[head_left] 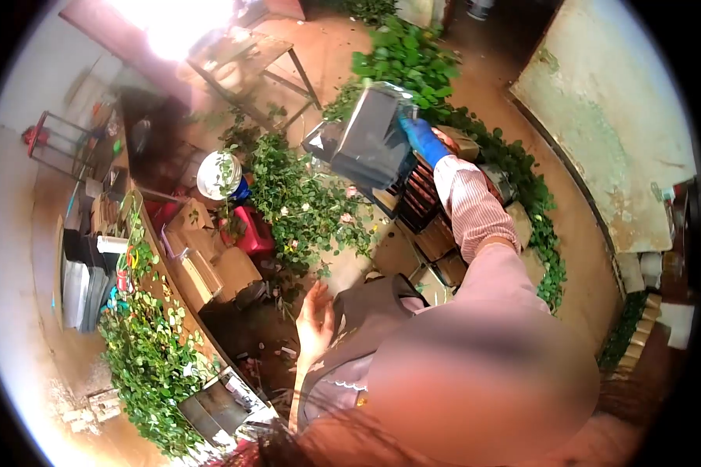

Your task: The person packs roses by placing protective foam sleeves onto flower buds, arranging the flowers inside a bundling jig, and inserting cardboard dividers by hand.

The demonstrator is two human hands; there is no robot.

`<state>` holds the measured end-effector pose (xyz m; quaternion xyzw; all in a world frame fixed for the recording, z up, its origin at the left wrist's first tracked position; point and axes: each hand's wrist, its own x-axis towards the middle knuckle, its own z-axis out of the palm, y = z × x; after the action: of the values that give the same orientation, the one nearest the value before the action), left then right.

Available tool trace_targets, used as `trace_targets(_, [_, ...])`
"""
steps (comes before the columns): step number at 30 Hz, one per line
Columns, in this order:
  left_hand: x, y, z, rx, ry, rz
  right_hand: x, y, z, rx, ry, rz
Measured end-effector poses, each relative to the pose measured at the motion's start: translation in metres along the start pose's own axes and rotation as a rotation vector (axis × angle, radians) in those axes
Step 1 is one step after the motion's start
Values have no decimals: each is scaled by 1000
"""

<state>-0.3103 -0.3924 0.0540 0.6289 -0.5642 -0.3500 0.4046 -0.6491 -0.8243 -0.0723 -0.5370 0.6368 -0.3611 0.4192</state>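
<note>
My right hand (426,142), in a blue glove below a striped pink sleeve, reaches out and grips the edge of a dark grey box-like object (370,124) with clear plastic about it. That object is tilted beside a dark slatted crate (418,198). Near my body, my left hand (315,321) is bare and raised, its fingers slightly bent and apart with nothing seen in them. Leafy stems with pale pink flowers (292,206) lie just beyond it.
A worktable (181,292) at the left bears green stems (144,354). Cardboard (214,265), a red container (253,232) and a white bucket (219,174) stand nearby. More foliage (413,58) lies beyond, near a metal-legged table (261,56).
</note>
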Motion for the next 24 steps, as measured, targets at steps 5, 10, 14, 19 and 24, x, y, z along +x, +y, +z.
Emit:
trace_targets(5, [-22, 3, -14, 101, 39, -185, 31, 28, 20, 331, 198, 400])
trace_targets(10, [-56, -8, -25, 89, 212, -337, 63, 128, 83, -77, 699, -37])
trace_targets(14, [-81, -26, -33, 1, 348, -416, 11, 96, 68, 293, 340, 36])
trace_targets(19, [-102, -55, -56, -94, 492, -415, -126, 61, 168, 211, 168, -169])
trace_targets(24, [-141, -88, -140, 351, 684, -109, -338, -66, 323, -44, -1069, -414])
